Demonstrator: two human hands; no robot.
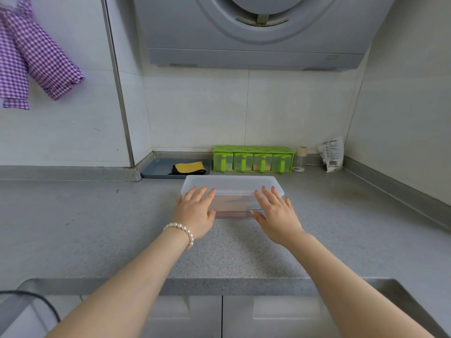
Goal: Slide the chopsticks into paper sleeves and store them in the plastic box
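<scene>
Bare skin first: left hand [196, 211], pearl bracelet [181, 232] at the wrist, spread flat with fingers extended over the left end of a clear, lidded rectangular plastic box [232, 191]; thumb down the near wall. Right hand [275, 213] likewise open and flat, palm down on the right end, fingertips reaching onto the frosted lid, thumb against the near side. Neither hand curled round anything; both simply pressing or steadying the box from above.

Inside, seen through the near wall between the two hands: paper-sleeved chopsticks [240, 206], pale with bluish and reddish print, lying lengthwise. Exact count impossible to tell through the plastic.

Box resting on a speckled grey stone countertop [97, 215], towards the back. Behind it, a grey-blue tray [156, 167] holding a yellow-and-black cloth [189, 167], a lime-green plastic spice rack [252, 158] with four drawers, a small clear jar [300, 158] and a white printed packet [332, 152]. Further up, a grey range hood [256, 45]; far left, a purple gingham cloth [31, 54] hanging on the wall.

No loose chopsticks or empty sleeves anywhere on the counter. Judging by that and the lid sitting on top: sleeving and storing apparently finished, with only the lid to be pressed fully shut, if even that.
</scene>
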